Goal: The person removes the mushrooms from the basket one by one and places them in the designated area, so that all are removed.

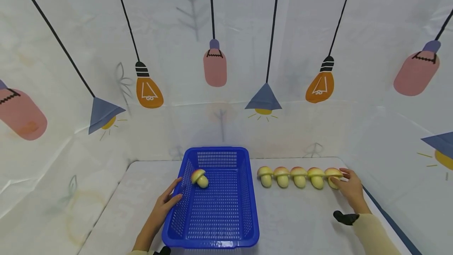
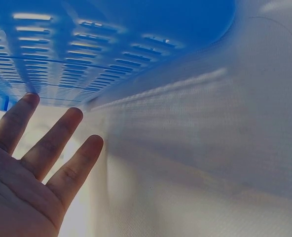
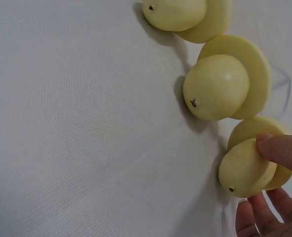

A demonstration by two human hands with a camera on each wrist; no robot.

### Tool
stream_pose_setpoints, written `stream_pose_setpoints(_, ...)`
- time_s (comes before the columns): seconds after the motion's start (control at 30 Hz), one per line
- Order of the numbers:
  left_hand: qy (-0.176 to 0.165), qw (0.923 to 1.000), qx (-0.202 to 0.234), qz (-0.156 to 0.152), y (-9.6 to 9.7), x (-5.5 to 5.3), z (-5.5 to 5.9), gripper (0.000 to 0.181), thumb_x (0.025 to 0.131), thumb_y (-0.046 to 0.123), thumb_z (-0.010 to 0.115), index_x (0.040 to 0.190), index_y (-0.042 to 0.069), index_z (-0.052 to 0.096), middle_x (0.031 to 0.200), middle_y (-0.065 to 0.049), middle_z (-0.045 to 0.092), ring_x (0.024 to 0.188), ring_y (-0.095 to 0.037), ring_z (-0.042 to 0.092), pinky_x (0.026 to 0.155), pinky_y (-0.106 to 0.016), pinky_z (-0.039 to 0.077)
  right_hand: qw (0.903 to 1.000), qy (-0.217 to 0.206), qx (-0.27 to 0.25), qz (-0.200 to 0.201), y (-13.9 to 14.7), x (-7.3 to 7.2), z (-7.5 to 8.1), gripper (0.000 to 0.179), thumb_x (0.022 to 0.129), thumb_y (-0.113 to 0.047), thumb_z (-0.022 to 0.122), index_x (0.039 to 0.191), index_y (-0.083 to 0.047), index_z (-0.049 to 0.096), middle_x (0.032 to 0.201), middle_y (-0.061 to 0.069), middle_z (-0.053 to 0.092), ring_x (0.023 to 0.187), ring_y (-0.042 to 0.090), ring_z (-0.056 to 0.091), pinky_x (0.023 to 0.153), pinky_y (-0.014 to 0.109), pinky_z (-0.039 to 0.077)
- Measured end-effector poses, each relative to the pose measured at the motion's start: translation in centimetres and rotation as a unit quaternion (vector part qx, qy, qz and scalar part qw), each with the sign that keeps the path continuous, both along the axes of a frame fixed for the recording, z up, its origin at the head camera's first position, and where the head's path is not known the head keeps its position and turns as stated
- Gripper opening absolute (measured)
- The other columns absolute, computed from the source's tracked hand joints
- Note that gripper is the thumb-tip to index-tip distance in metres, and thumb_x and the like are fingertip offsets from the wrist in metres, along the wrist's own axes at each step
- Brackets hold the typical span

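Observation:
A yellow-green toy mushroom with a reddish cap (image 1: 200, 178) lies tilted inside the blue plastic basket (image 1: 253, 207), near its left wall. My left hand (image 1: 164, 207) is at the basket's left side, its fingers straight and spread; the left wrist view shows the fingers (image 2: 62, 138) beside the slotted wall. On the right, several similar mushrooms (image 1: 299, 177) stand in a row, caps away from me. My right hand (image 1: 351, 192) holds the rightmost mushroom (image 3: 247, 168), thumb on its stem and fingers around its far side. That mushroom is still in line with the others.
A white cloth covers the table (image 1: 290, 219). Behind it hangs a pale backdrop (image 1: 240, 129) printed with lamps and bulbs. The table's dark right edge (image 1: 389, 219) runs beside my right forearm. A black strap piece (image 1: 345, 218) shows at the right wrist.

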State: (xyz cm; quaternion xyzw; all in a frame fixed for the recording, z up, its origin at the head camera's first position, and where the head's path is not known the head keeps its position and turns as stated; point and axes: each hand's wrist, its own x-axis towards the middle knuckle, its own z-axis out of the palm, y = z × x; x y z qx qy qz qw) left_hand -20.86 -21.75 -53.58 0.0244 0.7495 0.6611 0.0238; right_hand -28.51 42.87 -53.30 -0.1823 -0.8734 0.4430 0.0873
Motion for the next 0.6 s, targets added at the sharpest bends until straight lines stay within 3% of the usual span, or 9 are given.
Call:
stream_pose_setpoints(0.3, 0.005, 0.9999, -0.006, -0.014, -0.1, -0.1, -0.02, 0.06, 0.106, 0.021, 0.054, 0.162, 0.023, 0.033, 0.143, -0.036, 0.053, 0.106, -0.036, 0.071, 0.078, -0.036, 0.061, 0.9999, -0.011, 0.01, 0.001, 0.0, -0.33, -0.19, 0.071, 0.099, -0.019, 0.068, 0.152, 0.009, 0.031, 0.149, 0.041, 0.035, 0.127, 0.053, 0.047, 0.078, 0.032, 0.051)
stream_pose_setpoints(0.6, 0.009, 0.9999, -0.004, -0.007, -0.08, -0.11, -0.05, 0.06, 0.105, 0.02, 0.055, 0.161, 0.022, 0.035, 0.145, -0.035, 0.052, 0.107, -0.036, 0.071, 0.079, -0.036, 0.061, 0.9998, -0.018, 0.005, 0.001, -0.15, -0.17, 0.09, 0.072, 0.099, -0.02, 0.067, 0.153, 0.008, 0.029, 0.15, 0.041, 0.034, 0.131, 0.054, 0.043, 0.092, 0.05, 0.051)
